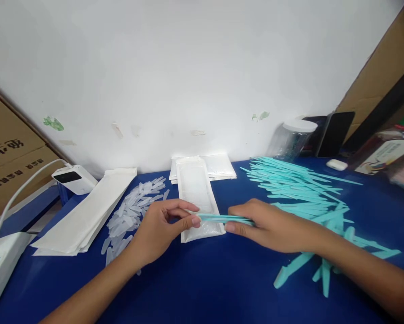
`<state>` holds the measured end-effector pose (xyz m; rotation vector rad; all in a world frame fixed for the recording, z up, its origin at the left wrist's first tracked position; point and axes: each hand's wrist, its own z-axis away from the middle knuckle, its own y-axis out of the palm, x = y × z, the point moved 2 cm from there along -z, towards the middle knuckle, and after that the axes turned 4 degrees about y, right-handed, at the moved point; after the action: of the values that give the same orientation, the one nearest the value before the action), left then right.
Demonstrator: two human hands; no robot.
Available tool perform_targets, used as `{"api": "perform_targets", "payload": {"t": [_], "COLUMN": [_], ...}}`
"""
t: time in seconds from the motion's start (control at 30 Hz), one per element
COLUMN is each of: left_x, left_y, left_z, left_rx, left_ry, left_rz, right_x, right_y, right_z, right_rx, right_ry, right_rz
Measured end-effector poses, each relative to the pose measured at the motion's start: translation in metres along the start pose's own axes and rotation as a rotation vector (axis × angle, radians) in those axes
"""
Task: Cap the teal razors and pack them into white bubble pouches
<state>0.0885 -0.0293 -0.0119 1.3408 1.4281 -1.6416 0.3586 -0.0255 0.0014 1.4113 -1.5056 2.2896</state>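
A few turquoise sticks (pixel 218 218) span the gap between the hands, left hand (pixel 168 225) pinching one end with thumb and fingertips, right hand (pixel 269 227) closed around the other (over the near part of a white packet (pixel 197 189)).

The left hand (pixel 163 228) pinches one end of a few slim turquoise strips (pixel 218 218) between thumb and fingers, while the right hand (pixel 271 226) grips their other end, so that they span the gap between the hands above the near part of a white packet (pixel 197 189). Just left of the left hand lies a heap of translucent pieces (pixel 134 209), with flat white sleeves (pixel 87 211) farther left. Beyond and beneath the right forearm spreads a turquoise pile (pixel 296 184) on the blue tabletop (pixel 205 288), a white-lidded jar (pixel 292 137) behind it.
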Motion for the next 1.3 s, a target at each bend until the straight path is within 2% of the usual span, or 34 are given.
{"api": "perform_targets", "payload": {"t": [0.07,0.13,0.23,0.27,0.3,0.37,0.47,0.53,0.63,0.7,0.8,0.93,1.07,1.13,1.2,1.3], "left_x": [0.000,0.001,0.009,0.013,0.018,0.024,0.024,0.018,0.008,0.003,0.001,-0.003,-0.006,-0.005,-0.004,-0.006], "left_y": [0.007,0.008,0.001,-0.003,-0.005,-0.009,-0.007,-0.002,0.008,0.012,0.012,0.014,0.019,0.022,0.022,0.018], "left_z": [0.003,0.003,0.000,-0.003,-0.006,-0.013,-0.017,-0.016,-0.012,-0.009,-0.008,-0.002,0.007,0.008,0.008,0.008], "left_rx": [-0.039,-0.186,-0.507,-0.557,-0.546,-0.409,-0.222,-0.174,-0.081,-0.072,-0.082,0.162,0.357,0.376,0.348,0.367], "left_ry": [0.041,0.100,0.077,0.030,-0.022,-0.092,-0.084,-0.043,0.018,0.014,-0.061,-0.116,-0.131,-0.164,-0.217,-0.252], "left_rz": [-0.062,-0.187,-0.330,-0.328,-0.302,-0.234,-0.168,-0.130,-0.039,0.060,0.298,0.557,0.678,0.697,0.705,0.725], "right_x": [0.002,0.002,-0.002,-0.004,-0.006,-0.007,-0.006,-0.003,-0.002,-0.001,0.001,0.008,0.015,0.017,0.017,0.008], "right_y": [0.003,0.004,0.003,0.003,0.003,0.005,0.013,0.017,0.021,0.023,0.024,0.022,0.023,0.024,0.023,0.012], "right_z": [0.003,0.005,0.000,-0.003,-0.006,-0.012,-0.021,-0.023,-0.023,-0.021,-0.018,-0.012,-0.009,-0.009,-0.011,-0.011], "right_rx": [0.032,0.034,-0.098,-0.171,-0.243,-0.332,-0.250,-0.179,-0.160,-0.159,-0.187,-0.180,-0.072,-0.024,-0.046,-0.241], "right_ry": [0.003,0.006,0.061,0.093,0.127,0.174,0.183,0.165,0.148,0.122,0.051,-0.041,-0.113,-0.134,-0.129,-0.091], "right_rz": [0.018,-0.008,-0.090,-0.125,-0.161,-0.233,-0.336,-0.373,-0.392,-0.429,-0.506,-0.558,-0.606,-0.605,-0.569,-0.442]}}
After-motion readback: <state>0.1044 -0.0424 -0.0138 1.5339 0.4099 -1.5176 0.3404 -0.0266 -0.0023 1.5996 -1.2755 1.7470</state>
